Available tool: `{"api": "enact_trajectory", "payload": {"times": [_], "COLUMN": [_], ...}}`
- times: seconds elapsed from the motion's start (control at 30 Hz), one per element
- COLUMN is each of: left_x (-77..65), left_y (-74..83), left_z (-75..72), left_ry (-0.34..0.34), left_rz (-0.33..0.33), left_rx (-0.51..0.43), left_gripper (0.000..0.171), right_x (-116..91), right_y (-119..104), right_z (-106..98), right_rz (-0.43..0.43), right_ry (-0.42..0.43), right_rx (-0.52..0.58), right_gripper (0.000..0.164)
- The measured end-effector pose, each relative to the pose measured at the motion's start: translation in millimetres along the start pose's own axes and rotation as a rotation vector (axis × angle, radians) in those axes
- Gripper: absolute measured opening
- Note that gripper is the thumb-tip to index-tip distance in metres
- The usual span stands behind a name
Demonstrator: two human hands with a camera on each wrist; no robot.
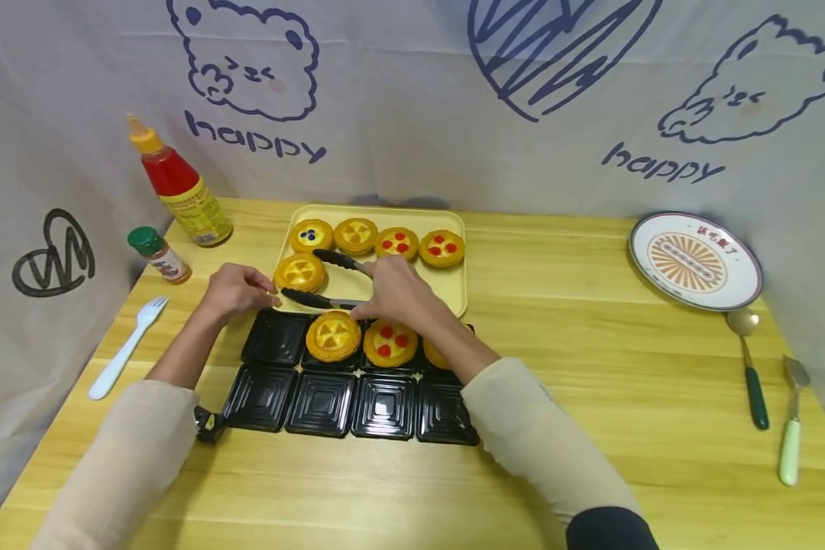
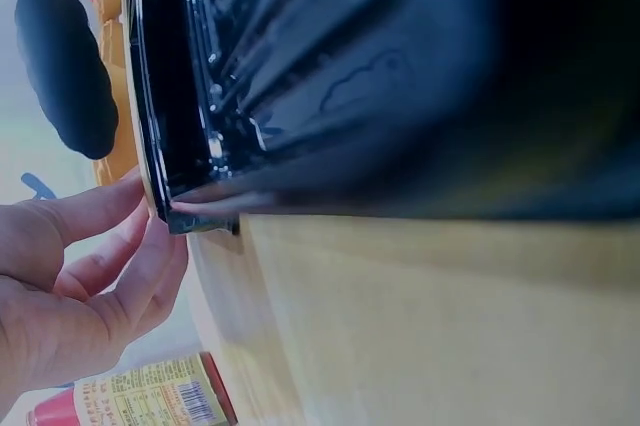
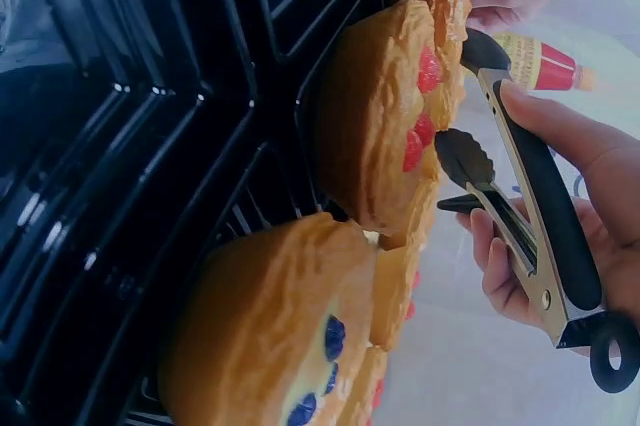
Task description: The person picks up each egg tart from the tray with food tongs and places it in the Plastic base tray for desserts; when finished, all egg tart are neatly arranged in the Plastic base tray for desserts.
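My right hand (image 1: pixel 400 290) grips metal tongs (image 3: pixel 545 216) with black tips. In the head view, the spread tips stand on either side of a custard tart (image 1: pixel 301 273) at the left of a pale yellow tray (image 1: pixel 374 294). My left hand (image 1: pixel 237 290) pinches the tray's near-left corner; the left wrist view shows its fingertips (image 2: pixel 130 191) there, beside a black compartment box (image 1: pixel 319 397). The box's far row holds a custard tart (image 1: pixel 333 336), a red-fruit tart (image 1: pixel 389 342) and a blueberry tart (image 3: pixel 270 336), partly hidden by my right arm in the head view.
Several more tarts (image 1: pixel 442 248) line the tray's far side. A sauce bottle (image 1: pixel 189 195), a green-capped jar (image 1: pixel 160 256) and a light-blue fork (image 1: pixel 129 347) lie to the left. At right are a plate (image 1: pixel 694 261), a spoon (image 1: pixel 749 370) and a green-handled utensil (image 1: pixel 792 420).
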State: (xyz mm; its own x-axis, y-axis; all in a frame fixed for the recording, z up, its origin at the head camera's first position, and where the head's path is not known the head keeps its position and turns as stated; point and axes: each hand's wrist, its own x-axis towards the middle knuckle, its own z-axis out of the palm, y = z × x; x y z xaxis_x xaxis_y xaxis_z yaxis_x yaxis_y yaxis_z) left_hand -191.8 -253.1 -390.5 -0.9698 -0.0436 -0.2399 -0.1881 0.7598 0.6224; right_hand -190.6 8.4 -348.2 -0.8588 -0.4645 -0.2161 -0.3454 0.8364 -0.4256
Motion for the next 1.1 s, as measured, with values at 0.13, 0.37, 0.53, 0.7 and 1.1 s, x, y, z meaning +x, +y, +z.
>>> {"api": "enact_trajectory", "payload": {"times": [0.13, 0.37, 0.53, 0.7, 1.1], "left_x": [1.7, 5.6, 7.0, 6.2, 5.6], "left_y": [1.2, -0.4, -1.2, -0.9, -0.3], "left_z": [-1.0, -4.4, -2.8, -3.0, -3.2], "left_ry": [-0.018, -0.033, -0.037, -0.037, -0.038], "left_rz": [0.004, 0.034, 0.057, 0.059, 0.051], "left_rx": [0.005, 0.053, 0.058, 0.047, 0.006], "left_gripper": [0.026, 0.025, 0.023, 0.02, 0.027], "right_x": [-4.1, -24.0, -39.8, -52.2, -58.3], "right_y": [1.1, -0.1, -5.4, -12.9, -20.4], "right_z": [-0.1, -2.8, -1.7, 1.3, 12.6], "right_rz": [0.027, -0.014, -0.083, -0.107, -0.17], "right_ry": [0.007, 0.018, 0.004, -0.041, -0.048], "right_rx": [0.03, 0.081, 0.034, -0.012, -0.089], "right_gripper": [0.076, 0.073, 0.073, 0.075, 0.078]}}
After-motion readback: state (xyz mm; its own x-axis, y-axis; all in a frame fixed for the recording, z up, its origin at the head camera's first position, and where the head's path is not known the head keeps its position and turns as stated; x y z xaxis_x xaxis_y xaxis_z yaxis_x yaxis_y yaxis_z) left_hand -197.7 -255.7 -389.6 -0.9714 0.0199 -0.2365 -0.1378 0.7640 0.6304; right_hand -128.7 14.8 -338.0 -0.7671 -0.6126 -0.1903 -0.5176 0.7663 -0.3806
